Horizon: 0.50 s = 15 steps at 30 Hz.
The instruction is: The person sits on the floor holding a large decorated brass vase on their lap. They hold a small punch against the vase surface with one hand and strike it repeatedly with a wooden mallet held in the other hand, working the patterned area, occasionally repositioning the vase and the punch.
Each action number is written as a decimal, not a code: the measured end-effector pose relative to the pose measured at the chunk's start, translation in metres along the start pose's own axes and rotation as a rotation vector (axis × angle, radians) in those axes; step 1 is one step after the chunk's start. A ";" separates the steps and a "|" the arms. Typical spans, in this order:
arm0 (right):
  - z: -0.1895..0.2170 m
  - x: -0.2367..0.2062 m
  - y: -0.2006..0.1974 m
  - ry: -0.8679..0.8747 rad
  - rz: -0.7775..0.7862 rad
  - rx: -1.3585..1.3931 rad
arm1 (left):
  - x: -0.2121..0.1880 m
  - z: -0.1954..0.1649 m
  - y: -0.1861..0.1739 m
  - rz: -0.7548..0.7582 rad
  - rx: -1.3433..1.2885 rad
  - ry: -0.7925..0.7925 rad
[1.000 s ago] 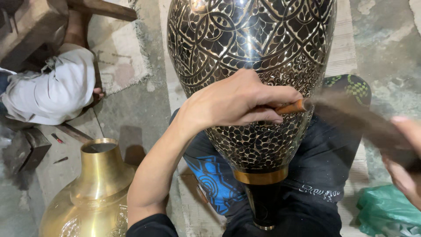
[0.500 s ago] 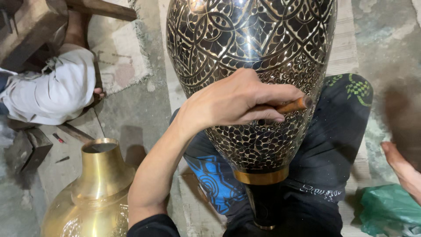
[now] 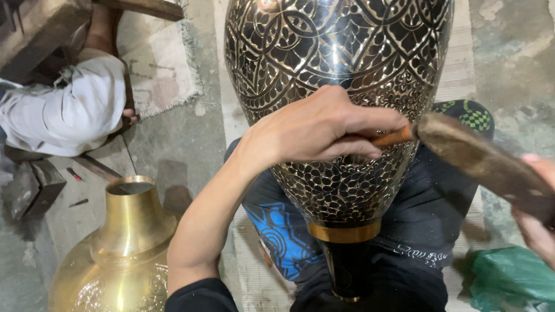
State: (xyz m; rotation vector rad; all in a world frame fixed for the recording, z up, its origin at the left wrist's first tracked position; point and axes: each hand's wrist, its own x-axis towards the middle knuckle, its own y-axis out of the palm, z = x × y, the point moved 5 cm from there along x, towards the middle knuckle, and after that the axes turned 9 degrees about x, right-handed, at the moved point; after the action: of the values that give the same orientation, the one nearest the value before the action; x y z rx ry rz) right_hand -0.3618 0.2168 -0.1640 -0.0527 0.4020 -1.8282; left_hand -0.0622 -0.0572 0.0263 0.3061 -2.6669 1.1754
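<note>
While the engraved brass vase (image 3: pixel 341 75) rests neck-down between your knees, your left hand (image 3: pixel 324 127) pinches a thin orange-handled chisel (image 3: pixel 393 137) against its black-and-silver patterned belly. Your right hand (image 3: pixel 537 219), cut off at the edge, grips a worn wooden mallet (image 3: pixel 485 164). A plain golden vase (image 3: pixel 121 242) stands left.

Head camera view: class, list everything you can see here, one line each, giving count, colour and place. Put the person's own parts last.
Engraved vase: one, black and silver with a gold band, centre, neck down between the knees.
Chisel: one, orange-brown, against the vase.
Wooden mallet: one, dark brown, right, its head at the chisel's end.
Brass vase: one, gold, lower left.
Rug: one, pale, upper left.
Green bag: one, lower right.
Another person: one, white clothing, far left.
Dark trousers: blue and green print, bottom centre.
Left hand: holds the chisel.
Right hand: holds the mallet.
</note>
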 end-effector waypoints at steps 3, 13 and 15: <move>-0.028 -0.001 -0.006 0.247 -0.082 0.028 | 0.001 0.001 0.000 -0.008 0.020 0.013; -0.019 0.003 -0.019 0.150 -0.132 -0.213 | 0.010 0.000 0.003 -0.011 0.008 0.012; -0.009 0.003 -0.019 0.112 -0.138 -0.243 | 0.009 -0.001 0.001 -0.044 0.006 0.039</move>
State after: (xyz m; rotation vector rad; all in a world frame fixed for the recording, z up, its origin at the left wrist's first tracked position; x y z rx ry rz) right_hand -0.3829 0.2207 -0.1674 -0.1484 0.7135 -1.9144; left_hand -0.0711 -0.0565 0.0288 0.3373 -2.6103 1.1642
